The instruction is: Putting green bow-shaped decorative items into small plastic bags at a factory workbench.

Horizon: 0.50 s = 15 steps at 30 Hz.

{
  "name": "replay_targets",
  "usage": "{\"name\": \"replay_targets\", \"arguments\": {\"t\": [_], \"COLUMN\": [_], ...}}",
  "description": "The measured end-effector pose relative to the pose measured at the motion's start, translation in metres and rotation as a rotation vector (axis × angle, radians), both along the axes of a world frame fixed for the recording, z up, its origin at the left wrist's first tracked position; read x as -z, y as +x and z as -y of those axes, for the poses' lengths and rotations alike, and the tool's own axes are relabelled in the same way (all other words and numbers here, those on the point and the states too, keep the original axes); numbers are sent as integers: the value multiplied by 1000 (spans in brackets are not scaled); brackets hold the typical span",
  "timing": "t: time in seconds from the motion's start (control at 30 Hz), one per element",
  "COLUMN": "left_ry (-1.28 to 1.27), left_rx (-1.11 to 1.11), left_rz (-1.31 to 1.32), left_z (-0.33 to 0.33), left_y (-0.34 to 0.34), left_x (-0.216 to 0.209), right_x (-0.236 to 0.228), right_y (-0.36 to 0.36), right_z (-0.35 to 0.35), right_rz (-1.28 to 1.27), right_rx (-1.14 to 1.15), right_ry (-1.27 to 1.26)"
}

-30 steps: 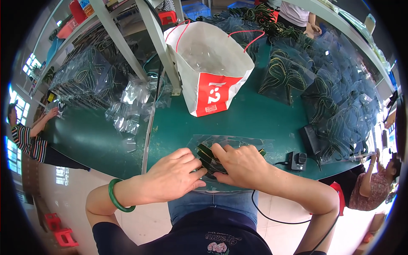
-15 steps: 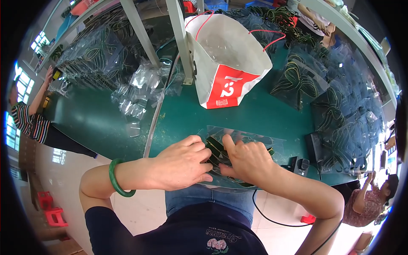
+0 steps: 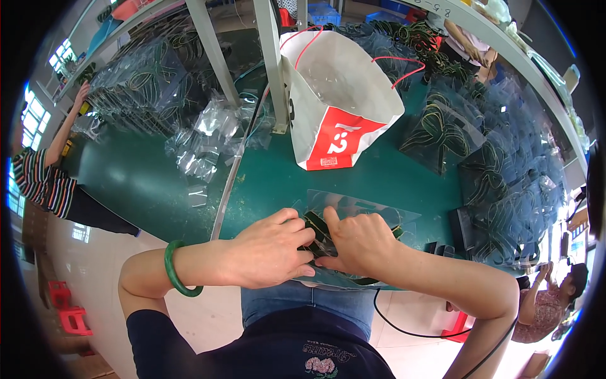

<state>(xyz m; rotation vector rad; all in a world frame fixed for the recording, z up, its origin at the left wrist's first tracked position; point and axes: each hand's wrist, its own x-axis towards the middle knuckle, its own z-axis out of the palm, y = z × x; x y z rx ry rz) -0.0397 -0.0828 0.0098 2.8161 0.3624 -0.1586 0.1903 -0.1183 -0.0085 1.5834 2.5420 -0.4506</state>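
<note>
A dark ribbon bow with gold edging (image 3: 317, 226) lies close to the table's near edge, partly covered by both hands. Around or under it is a clear plastic bag (image 3: 379, 208), its far part flat on the table; whether the bow is fully inside I cannot tell. My left hand (image 3: 268, 247), below a green bangle, has its fingers curled closed at the bow's left side. From the right, my right hand (image 3: 366, 245) grips the bow and film, index finger at the far side and thumb at the near side. The fingertips are partly hidden.
A white and red paper bag (image 3: 344, 136) with red handles stands ahead on the green table (image 3: 278, 180). Bagged bows (image 3: 505, 183) are heaped at right. Loose clear packets (image 3: 205, 148) lie left beside a metal post (image 3: 271, 69). Other people are at the left, far and right sides.
Both hands stay at the bow with small finger shifts; the right thumb has moved slightly left and nearer. The whole view has shifted a little.
</note>
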Motion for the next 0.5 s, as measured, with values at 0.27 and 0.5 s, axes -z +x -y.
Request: {"name": "replay_targets", "arguments": {"t": [0.27,0.5], "left_ry": [74,82], "left_rx": [12,-25], "left_rz": [142,96], "left_z": [-5,-1], "left_y": [-4,-2], "left_x": [9,13], "right_x": [19,32], "right_y": [-8,-12], "right_z": [-9,0], "right_rz": [1,-3], "right_rx": [-116,-125], "right_ry": [88,269]}}
